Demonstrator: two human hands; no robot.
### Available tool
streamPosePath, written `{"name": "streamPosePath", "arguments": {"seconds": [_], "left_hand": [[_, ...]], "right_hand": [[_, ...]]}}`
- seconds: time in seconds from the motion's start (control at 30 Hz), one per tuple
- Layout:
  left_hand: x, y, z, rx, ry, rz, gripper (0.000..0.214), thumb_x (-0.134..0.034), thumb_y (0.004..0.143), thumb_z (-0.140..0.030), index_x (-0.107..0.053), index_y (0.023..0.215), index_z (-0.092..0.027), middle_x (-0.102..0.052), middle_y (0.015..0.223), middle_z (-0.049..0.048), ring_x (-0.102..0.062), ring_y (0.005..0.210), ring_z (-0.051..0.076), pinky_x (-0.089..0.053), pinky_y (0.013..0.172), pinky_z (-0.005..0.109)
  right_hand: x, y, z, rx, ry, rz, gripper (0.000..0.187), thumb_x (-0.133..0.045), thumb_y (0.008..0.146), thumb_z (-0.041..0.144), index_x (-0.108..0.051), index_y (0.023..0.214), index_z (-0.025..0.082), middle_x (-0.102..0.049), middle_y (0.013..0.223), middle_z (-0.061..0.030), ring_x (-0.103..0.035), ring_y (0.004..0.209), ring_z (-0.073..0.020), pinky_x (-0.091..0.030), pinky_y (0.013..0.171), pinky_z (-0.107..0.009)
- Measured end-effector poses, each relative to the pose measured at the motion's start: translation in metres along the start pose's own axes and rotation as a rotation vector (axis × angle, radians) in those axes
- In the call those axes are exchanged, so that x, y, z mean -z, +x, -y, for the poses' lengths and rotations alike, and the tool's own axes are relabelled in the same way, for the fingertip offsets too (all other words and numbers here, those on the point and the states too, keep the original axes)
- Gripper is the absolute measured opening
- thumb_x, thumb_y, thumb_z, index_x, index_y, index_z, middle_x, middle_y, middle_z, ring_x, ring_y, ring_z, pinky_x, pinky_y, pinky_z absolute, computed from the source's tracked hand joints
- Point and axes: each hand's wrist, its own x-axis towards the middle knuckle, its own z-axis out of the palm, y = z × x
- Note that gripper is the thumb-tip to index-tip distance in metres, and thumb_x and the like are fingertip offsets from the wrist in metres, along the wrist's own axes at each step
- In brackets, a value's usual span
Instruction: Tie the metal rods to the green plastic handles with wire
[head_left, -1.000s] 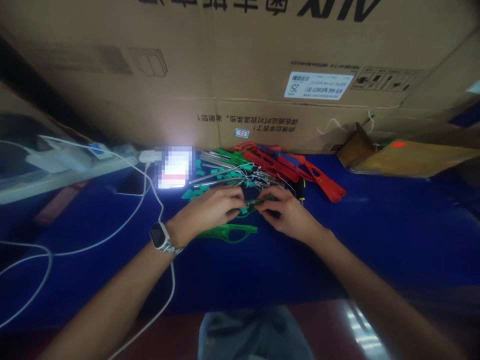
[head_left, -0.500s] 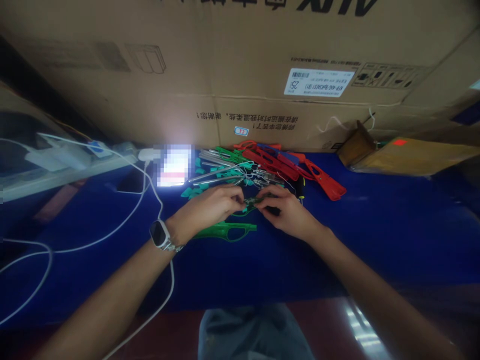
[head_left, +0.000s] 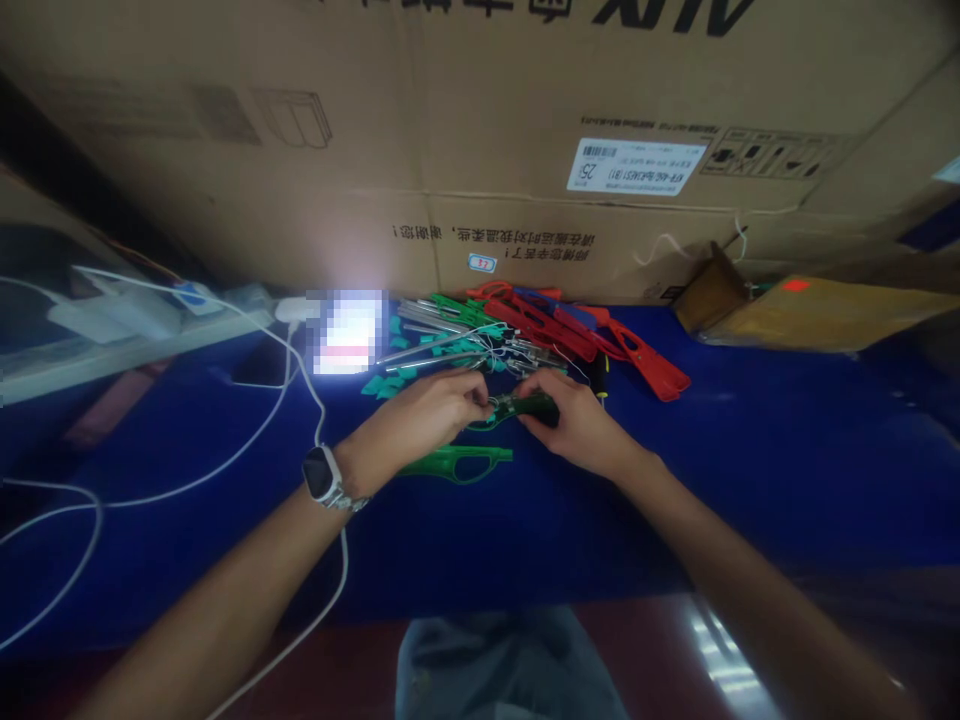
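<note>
My left hand, with a watch on its wrist, pinches the near end of a dark green plastic handle piece over the blue cloth. My right hand grips the other end of the same piece, fingers closed round it. A small metal part shows between the two hands. A loose green handle lies flat just under my left hand. Behind the hands is a heap of green handles and metal blades, and red handles lie to the right of it.
A big cardboard box walls off the back. A lit phone lies left of the heap, with white cables trailing across the left. A brown paper packet and a small box sit at the back right.
Both hands have lifted the dark green piece slightly and turned it, so more of it shows at my right fingers. The arms have hardly shifted.
</note>
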Motion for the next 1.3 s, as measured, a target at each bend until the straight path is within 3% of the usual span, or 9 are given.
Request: {"name": "streamPosePath", "arguments": {"seconds": [0.2, 0.43, 0.63, 0.9, 1.13, 1.3], "left_hand": [[-0.003, 0.001, 0.0, -0.08, 0.052, -0.071, 0.029, -0.053, 0.093, -0.004, -0.077, 0.097, -0.019, -0.066, 0.1, 0.0054, -0.062, 0.084, 0.016, -0.05, 0.072, 0.027], [-0.007, 0.001, 0.001, -0.1, 0.097, -0.103, 0.031, -0.052, 0.09, 0.001, -0.077, 0.093, -0.017, -0.063, 0.097, 0.0057, -0.061, 0.083, 0.016, -0.051, 0.071, 0.026], [-0.009, 0.003, 0.008, -0.067, 0.065, -0.087, 0.032, -0.049, 0.093, -0.003, -0.078, 0.088, -0.016, -0.064, 0.095, 0.0066, -0.062, 0.083, 0.017, -0.052, 0.07, 0.029], [-0.008, 0.004, 0.012, -0.098, 0.034, -0.126, 0.032, -0.05, 0.097, -0.009, -0.079, 0.09, -0.02, -0.063, 0.093, 0.0061, -0.061, 0.086, 0.017, -0.051, 0.074, 0.03], [-0.012, 0.004, 0.014, -0.083, -0.013, -0.17, 0.022, -0.054, 0.098, -0.015, -0.076, 0.097, -0.017, -0.064, 0.098, 0.0065, -0.063, 0.088, 0.017, -0.053, 0.078, 0.03], [0.008, -0.005, 0.019, 0.001, -0.116, -0.248, 0.022, -0.058, 0.097, -0.022, -0.072, 0.114, -0.02, -0.068, 0.104, 0.0063, -0.065, 0.097, 0.019, -0.053, 0.087, 0.034]], "right_hand": [[-0.001, 0.001, 0.008, 0.024, -0.113, 0.019, 0.027, -0.064, 0.078, 0.013, -0.055, 0.101, 0.022, -0.061, 0.101, -0.007, -0.059, 0.099, -0.0257, -0.048, 0.089, -0.043], [-0.01, 0.004, 0.019, -0.084, -0.219, 0.016, 0.031, -0.065, 0.087, 0.036, -0.058, 0.114, 0.022, -0.06, 0.115, -0.0106, -0.053, 0.112, -0.0299, -0.04, 0.095, -0.046], [-0.015, 0.012, 0.02, -0.123, -0.373, 0.052, 0.031, -0.064, 0.089, 0.048, -0.065, 0.107, 0.023, -0.064, 0.107, -0.0095, -0.055, 0.106, -0.0313, -0.035, 0.091, -0.047], [-0.014, 0.013, 0.018, -0.131, -0.341, 0.087, 0.026, -0.062, 0.091, 0.043, -0.064, 0.109, 0.024, -0.063, 0.11, -0.009, -0.054, 0.107, -0.0301, -0.035, 0.091, -0.045], [-0.014, 0.01, 0.015, -0.064, -0.333, 0.051, 0.039, -0.065, 0.084, 0.038, -0.059, 0.12, 0.024, -0.062, 0.115, -0.0094, -0.053, 0.111, -0.0313, -0.035, 0.092, -0.046], [-0.003, 0.006, 0.024, 0.006, -0.339, -0.013, 0.043, -0.068, 0.079, 0.031, -0.059, 0.12, 0.024, -0.06, 0.116, -0.0095, -0.051, 0.113, -0.0313, -0.035, 0.091, -0.045]]}}
